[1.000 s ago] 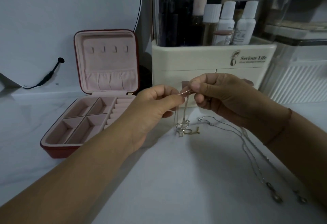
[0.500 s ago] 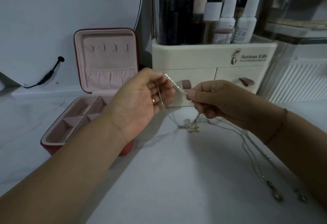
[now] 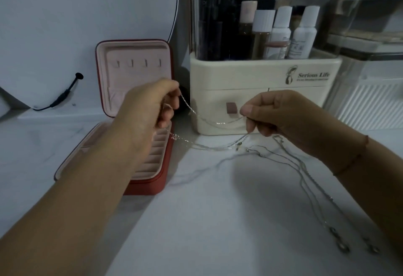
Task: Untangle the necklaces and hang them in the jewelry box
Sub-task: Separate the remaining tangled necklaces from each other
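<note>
The fingers (image 3: 169, 112) of the left hand (image 3: 144, 118) are curled and pinch one end of a thin silver chain (image 3: 209, 121). The fingertips (image 3: 248, 112) of the right hand (image 3: 283, 118) pinch it further along, so the strand sags in a shallow arc between the two grips, held in the air. A lower strand, which we take to be the same chain, runs from under the left hand, dips to the white marble tabletop (image 3: 218, 221) and rises to the right fingers. Behind on the left we see a round mirror (image 3: 87, 13) with a black cable (image 3: 63, 96) plugged into it. To the right stands a cream cosmetic organiser (image 3: 261, 79) marked "Serious Life", loaded with bottles (image 3: 303, 35); the held chain hangs just in front of its drawer. The red jewelry box (image 3: 152, 188) lies open at the left with its pink lid upright. The left hand is in front of it, over the ring rolls (image 3: 157, 149). Two more necklaces (image 3: 305, 166) lie on the tabletop beneath the right wrist, side by side, trailing toward the near right corner and ending in small pendants (image 3: 342, 247). The four hooks (image 3: 138, 63) in the lid are above the left hand, well apart from the chain. A thin thread bracelet (image 3: 349, 164) circles the right wrist.
</note>
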`<state>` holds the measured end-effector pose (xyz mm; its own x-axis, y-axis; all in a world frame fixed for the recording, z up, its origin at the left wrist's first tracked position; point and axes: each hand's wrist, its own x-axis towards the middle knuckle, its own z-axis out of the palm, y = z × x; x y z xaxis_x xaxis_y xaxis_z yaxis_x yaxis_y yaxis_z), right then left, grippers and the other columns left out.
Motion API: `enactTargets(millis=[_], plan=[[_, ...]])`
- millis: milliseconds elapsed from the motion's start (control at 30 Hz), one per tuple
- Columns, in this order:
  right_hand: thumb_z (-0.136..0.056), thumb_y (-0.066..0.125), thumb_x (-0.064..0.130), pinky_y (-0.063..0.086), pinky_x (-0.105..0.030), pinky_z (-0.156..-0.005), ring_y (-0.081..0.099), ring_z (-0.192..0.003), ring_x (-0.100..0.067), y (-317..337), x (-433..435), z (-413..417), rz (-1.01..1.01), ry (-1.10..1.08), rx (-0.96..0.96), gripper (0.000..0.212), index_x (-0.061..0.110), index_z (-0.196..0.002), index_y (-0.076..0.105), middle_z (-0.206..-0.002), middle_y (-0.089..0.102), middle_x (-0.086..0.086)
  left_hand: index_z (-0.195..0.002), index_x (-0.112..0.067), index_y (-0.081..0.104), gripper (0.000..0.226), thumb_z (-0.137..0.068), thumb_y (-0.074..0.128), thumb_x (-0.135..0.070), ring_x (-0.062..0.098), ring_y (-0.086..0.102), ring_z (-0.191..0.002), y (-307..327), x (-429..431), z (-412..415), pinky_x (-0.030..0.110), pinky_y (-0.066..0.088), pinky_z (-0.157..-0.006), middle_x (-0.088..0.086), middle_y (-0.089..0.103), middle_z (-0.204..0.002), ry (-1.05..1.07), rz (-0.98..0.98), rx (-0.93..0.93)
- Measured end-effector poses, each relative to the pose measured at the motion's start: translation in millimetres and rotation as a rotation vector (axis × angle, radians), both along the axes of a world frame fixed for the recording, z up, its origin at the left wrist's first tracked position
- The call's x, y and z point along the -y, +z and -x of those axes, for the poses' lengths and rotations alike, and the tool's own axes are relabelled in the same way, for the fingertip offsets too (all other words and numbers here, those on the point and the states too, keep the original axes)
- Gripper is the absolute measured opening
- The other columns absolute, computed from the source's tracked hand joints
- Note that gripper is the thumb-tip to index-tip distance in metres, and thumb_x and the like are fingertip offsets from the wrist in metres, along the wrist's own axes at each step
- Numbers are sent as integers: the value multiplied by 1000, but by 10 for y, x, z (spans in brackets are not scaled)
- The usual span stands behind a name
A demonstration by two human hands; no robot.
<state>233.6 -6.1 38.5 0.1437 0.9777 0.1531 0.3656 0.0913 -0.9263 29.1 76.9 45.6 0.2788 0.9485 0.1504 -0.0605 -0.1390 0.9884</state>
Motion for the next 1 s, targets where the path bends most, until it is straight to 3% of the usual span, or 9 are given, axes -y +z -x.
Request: enactTargets(millis=[133, 200, 267, 400, 500, 633, 900, 1000], plan=[[-74, 66, 26, 46, -20, -58, 54, -51, -9, 47, 36, 58, -103, 105, -10, 20, 8, -82, 66, -73, 71, -7, -68, -3, 61, 29, -87, 56, -24, 5, 38, -45, -59, 73, -53, 22, 31, -49, 3, 53, -60, 11, -168, -203], [-69, 68, 32, 46, -25, -64, 60, -56, -18, 50, 44, 74, -151, 125, 10, 19, 15, -77, 68, -81, 71, -18, -70, -5, 64, 31, -88, 58, -30, 3, 41, -46, -100, 88, -70, 25, 33, -54, 1, 55, -59, -11, -221, -280], [-67, 70, 33, 47, -22, -63, 60, -57, -21, 47, 42, 74, -193, 141, -4, 18, 17, -75, 69, -85, 66, -31, -70, -12, 67, 31, -87, 58, -35, 4, 47, -51, -146, 98, -89, 27, 40, -59, 4, 60, -60, -35, -274, -362], [-66, 69, 31, 49, -23, -67, 61, -69, -41, 27, 42, 80, -226, 170, -44, 14, 19, -73, 68, -62, 64, -13, -70, -16, 67, 29, -84, 61, -40, 6, 56, -60, -220, 160, -136, 24, 42, -62, 2, 66, -69, -96, -300, -481], [-71, 69, 26, 46, -22, -59, 52, -51, -16, 8, 34, 104, -220, 190, -51, 14, 13, -78, 70, -71, 62, -23, -78, -19, 71, 15, -82, 67, -33, 17, 66, -83, -236, 207, -177, 31, 48, -80, 0, 72, -83, -212, -181, -411], [-75, 65, 22, 41, -16, -45, 50, -45, -5, -33, 20, 130, -190, 188, -34, 17, 6, -82, 67, -56, 60, -1, -93, -20, 74, 31, -67, 76, -36, 13, 65, -101, -248, 291, -214, 33, 45, -98, -2, 75, -95, -425, -44, -272], [-77, 63, 31, 36, -18, -41, 43, -45, -13, -39, 18, 128, -152, 188, 0, 28, 5, -83, 67, -53, 58, -4, -83, -12, 74, 33, -62, 69, -36, 13, 64, -84, -248, 355, -258, 39, 44, -100, 1, 74, -78, -367, 59, -146], [-81, 61, 31, 35, -19, -42, 41, -44, -15, -34, 24, 130, -143, 186, 1, 27, 5, -85, 67, -51, 56, -2, -86, -11, 75, 28, -69, 69, -33, 16, 66, -88, -248, 350, -254, 35, 45, -97, 3, 75, -84, -355, 29, -148]])
